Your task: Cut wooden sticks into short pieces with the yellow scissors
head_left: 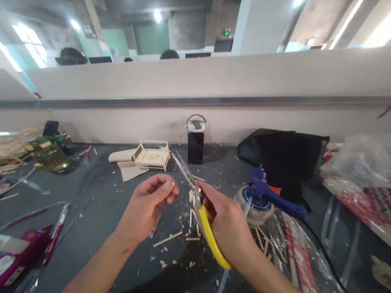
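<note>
Two bare hands at work over one dark bench (104, 207), and here's the left hand (145, 206), thumb and fingertip pinched together on one tiny wooden piece (173, 185), the other fingers curled in. Across from it, the right hand (228, 222) is wrapped round the yellow handles of one pair of scissors (212, 241), the blades slightly parted and pointing up and away, near the left hand but not on the piece. Below and between them lie wood offcuts (192, 239), too many and too small to count, with one longer stick (167, 239) among them. Beyond the left hand sits one little wooden frame (152, 156), two flat pale pieces (131, 171) beside it. One phone (195, 147) stands upright at the back. Over on the right, one blue glue gun (269, 196) rests across one round container (253, 213), with three clear rods (349, 251) further out and one black bag (280, 158) behind. Lower left, one magenta tool (11, 258).
</note>
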{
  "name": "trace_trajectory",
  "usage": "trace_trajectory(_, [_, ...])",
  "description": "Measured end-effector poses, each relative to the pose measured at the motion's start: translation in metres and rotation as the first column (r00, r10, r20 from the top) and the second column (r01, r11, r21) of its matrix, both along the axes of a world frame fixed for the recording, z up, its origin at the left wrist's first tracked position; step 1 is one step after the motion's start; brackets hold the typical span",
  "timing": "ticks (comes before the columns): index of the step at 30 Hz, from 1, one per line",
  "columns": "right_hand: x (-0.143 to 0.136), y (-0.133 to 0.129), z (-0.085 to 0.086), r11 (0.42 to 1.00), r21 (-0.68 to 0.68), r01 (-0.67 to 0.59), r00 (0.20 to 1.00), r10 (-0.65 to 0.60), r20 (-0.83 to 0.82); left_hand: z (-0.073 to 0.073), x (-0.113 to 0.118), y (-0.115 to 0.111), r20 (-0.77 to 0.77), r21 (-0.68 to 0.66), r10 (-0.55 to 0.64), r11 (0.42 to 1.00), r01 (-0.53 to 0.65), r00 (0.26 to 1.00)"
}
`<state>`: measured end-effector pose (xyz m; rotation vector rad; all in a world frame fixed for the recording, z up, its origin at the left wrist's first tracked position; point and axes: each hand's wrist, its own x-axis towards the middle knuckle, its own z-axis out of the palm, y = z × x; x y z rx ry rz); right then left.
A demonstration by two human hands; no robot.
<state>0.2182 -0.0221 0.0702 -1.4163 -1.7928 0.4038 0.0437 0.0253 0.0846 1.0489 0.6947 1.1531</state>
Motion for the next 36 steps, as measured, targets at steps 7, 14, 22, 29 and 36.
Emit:
trace_trajectory(7, [-0.002, 0.005, -0.01, 0.993, 0.118, 0.016, 0.992, -0.03, 0.124, 0.009, 0.006, 0.018, 0.1, 0.01, 0.041, 0.999, -0.042, 0.994])
trace_trajectory(14, [-0.006, 0.009, -0.019, 0.958, 0.25, 0.137, 0.924, -0.214, 0.317, 0.001, 0.01, 0.018, 0.033, 0.02, 0.063, 0.998, -0.063, 0.998])
trace_trajectory(22, [-0.007, 0.01, -0.019, 0.968, 0.211, 0.139, 0.913, -0.208, 0.352, -0.007, 0.019, 0.013, 0.058, -0.035, 0.122, 0.992, -0.12, 0.991])
trace_trajectory(29, [-0.01, 0.011, -0.02, 0.979, 0.153, 0.134, 0.926, -0.179, 0.333, -0.009, 0.023, 0.009, 0.067, -0.052, 0.183, 0.982, -0.18, 0.981])
trace_trajectory(36, [-0.01, 0.009, -0.026, 0.987, 0.1, 0.126, 0.943, -0.151, 0.298, -0.011, 0.026, 0.008, 0.086, -0.052, 0.181, 0.983, -0.177, 0.98])
